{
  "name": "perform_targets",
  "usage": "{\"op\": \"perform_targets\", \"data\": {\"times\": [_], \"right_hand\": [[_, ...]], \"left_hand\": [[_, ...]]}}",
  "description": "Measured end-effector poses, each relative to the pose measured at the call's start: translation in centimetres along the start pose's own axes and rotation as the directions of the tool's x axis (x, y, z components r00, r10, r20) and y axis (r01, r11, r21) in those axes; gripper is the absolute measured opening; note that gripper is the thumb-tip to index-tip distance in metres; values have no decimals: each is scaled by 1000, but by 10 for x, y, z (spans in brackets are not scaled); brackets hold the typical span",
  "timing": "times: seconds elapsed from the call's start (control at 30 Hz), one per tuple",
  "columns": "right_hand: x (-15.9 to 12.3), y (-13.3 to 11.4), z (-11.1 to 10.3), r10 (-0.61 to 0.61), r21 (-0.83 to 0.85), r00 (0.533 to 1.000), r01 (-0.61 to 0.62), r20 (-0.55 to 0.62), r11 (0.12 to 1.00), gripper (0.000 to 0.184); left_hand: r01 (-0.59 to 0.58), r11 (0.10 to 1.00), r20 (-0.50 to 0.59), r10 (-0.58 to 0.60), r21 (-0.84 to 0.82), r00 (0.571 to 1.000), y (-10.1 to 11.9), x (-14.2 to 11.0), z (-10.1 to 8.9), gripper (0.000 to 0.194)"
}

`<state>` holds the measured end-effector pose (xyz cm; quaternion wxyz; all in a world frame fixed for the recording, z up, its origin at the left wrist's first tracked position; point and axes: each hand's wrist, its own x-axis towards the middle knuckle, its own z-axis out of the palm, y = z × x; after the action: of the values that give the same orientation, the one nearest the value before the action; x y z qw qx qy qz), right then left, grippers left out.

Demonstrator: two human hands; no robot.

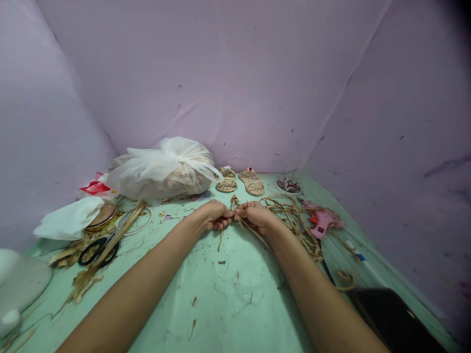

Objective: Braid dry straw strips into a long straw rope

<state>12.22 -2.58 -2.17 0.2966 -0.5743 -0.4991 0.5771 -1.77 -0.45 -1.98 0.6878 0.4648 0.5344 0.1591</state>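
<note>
My left hand (217, 215) and my right hand (253, 215) meet over the middle of the green-covered table, fingertips almost touching. Both are pinched closed on strips of dry plant fibre (257, 234). A short braided end (234, 200) rises between the fingers, and loose strands hang below. One long strip slants down under my right wrist. Just beyond my hands lie small woven slippers (254, 187), one with a red bead on it. To the right of my right hand is a heap of braided fibre cord (294, 220).
On the left are scissors (106, 242), dry fibre strips (84, 282) and a tied white plastic bag (165, 171). A pink glue gun (322, 222), a dish of beads (289, 186), a pen (358, 254) and a black flat object (397, 318) lie right. Fibre scraps dot the green cloth (221, 314).
</note>
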Motion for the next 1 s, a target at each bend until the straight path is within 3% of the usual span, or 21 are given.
{"op": "perform_targets", "data": {"times": [0.4,0.6,0.8,1.0], "right_hand": [[1,0,1,33,46,999,-34,15,998,9],[2,0,0,-35,-19,999,35,14,999,8],[3,1,1,-79,-148,995,69,-60,987,5],[9,0,-3,-138,-481,957,-1,-254,877,8]], "left_hand": [[-17,959,-277,98,282,956,6,-11,10,4],[-134,978,-137,157,163,978,1,-7,4,6],[-84,980,-304,137,180,943,8,-13,16,9],[-90,971,-354,166,220,920,11,-18,23,26]]}}
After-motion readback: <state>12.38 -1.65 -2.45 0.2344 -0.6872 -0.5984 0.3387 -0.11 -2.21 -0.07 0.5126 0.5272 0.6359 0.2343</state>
